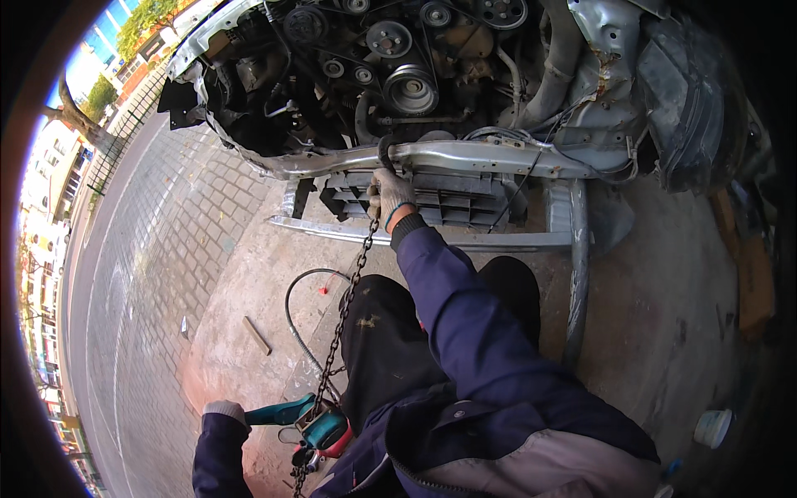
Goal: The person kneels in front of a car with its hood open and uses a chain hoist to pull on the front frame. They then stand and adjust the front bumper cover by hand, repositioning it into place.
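My right hand (pixel 390 197), in a pale knit glove, is closed around the shank of a dark hook (pixel 384 155). This hook reaches up to the silver crossbar (pixel 465 155) of a car's opened front end. From beneath that hand a dark link chain (pixel 352 286) slants down to a teal lever hoist (pixel 324 427) beside my left leg. My left hand (pixel 226 410), also gloved, grips the far end of the hoist's lever; its fingers are only partly visible. More chain hangs below the hoist.
Above the crossbar sit engine pulleys (pixel 411 90) and belts. A black plastic grille (pixel 452 199) and a lower metal bar (pixel 498 241) lie beneath it. A grey post (pixel 576 282) stands to the right. A hose (pixel 290 303), a thin strip (pixel 256 335) and a white tub (pixel 712 428) are on the ground.
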`<state>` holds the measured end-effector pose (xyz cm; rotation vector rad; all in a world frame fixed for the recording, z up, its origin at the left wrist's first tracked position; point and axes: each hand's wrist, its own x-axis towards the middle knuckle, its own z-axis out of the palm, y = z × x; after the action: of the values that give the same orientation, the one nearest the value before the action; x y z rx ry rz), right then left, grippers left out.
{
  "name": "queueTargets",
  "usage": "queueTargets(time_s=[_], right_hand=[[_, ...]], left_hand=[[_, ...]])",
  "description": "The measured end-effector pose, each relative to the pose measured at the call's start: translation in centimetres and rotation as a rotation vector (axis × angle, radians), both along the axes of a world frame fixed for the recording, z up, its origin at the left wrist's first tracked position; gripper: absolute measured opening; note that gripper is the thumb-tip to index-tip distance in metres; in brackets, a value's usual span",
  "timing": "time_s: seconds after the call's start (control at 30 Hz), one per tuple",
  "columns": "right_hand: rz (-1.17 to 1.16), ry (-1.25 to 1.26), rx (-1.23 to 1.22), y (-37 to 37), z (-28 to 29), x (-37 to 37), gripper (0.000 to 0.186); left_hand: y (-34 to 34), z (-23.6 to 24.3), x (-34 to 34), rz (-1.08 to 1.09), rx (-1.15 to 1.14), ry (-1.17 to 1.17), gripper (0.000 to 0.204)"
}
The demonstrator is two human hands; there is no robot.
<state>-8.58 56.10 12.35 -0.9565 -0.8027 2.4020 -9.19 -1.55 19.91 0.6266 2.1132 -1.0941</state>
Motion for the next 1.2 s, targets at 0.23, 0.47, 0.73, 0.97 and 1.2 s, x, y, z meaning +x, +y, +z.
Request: queueTargets(time_s=[0.23,0.47,0.73,0.97,1.2], right_hand=[[0.008,0.01,0.065,0.2,-0.4,0.1,0.021],[0.001,0.003,0.065,0.3,-0.4,-0.3,0.018],[0.015,-0.011,0.044,0.1,-0.2,0.0,0.017],[-0.005,0.022,-0.001,0.1,-0.1,0.0,0.02],[0.001,0.03,0.046,0.1,0.0,0.5,0.021]], left_hand=[[11.3,0.0,-1.7,-0.23,-0.08,-0.03,0.027],[0.8,1.4,5.4,0.07,0.038,0.272,0.02],[-9.0,-6.5,12.7,0.399,0.31,0.527,0.024],[-12.6,-12.2,11.5,0.403,0.351,0.396,0.029],[-1.3,-0.3,0.5,0.182,-0.089,-0.031,0.047]])
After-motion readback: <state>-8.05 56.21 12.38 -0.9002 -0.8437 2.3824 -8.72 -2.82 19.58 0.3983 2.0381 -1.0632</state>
